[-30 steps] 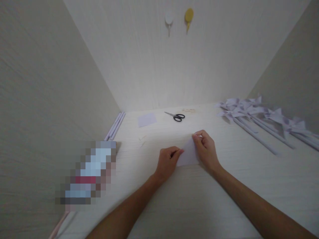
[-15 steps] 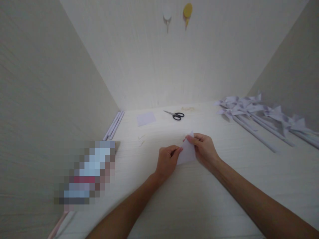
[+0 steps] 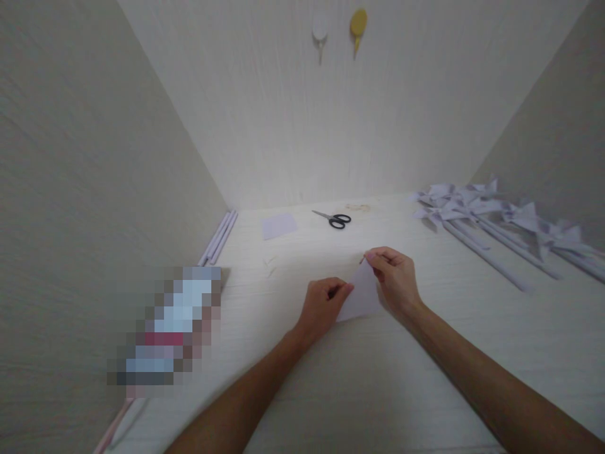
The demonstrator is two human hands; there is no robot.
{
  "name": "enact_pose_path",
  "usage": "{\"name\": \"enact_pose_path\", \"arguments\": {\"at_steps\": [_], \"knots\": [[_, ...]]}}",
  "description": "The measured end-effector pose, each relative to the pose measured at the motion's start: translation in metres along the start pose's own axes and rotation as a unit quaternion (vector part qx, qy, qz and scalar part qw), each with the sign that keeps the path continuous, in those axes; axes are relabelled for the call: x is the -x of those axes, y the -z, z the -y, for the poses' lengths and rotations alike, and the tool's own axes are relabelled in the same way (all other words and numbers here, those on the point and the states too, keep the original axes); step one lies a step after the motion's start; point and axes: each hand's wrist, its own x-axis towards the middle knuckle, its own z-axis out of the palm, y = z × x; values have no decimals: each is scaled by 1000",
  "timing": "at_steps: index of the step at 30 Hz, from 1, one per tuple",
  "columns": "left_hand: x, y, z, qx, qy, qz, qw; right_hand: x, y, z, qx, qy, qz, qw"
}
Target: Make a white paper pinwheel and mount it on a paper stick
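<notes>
A small pale lilac sheet of paper lies folded into a triangle on the white table. My left hand pinches its left corner against the table. My right hand grips the top corner between thumb and fingers. Both hands sit near the middle of the table, about a hand's width apart.
Black-handled scissors and a square lilac sheet lie at the back. Several finished paper pinwheels on sticks lie at the right. Loose sticks lie along the left wall. A blurred object sits at the left.
My right hand has brought the paper's far corner over and now holds it at the top of a triangle. The left hand has stayed on the left corner.
</notes>
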Motion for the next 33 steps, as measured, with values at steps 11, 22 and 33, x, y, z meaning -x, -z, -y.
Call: {"name": "enact_pose_path", "arguments": {"at_steps": [11, 22, 33], "knots": [[-2, 3, 0, 24, 12, -16, 1000, 13, -11, -9, 143, 7, 132, 981], [-4, 1, -1, 31, 33, 7, 999, 6, -3, -4, 193, 22, 132, 972], [-4, 1, 2, 17, 32, 25, 999, -19, 20, 6, 16, -26, -27, 999]]}}
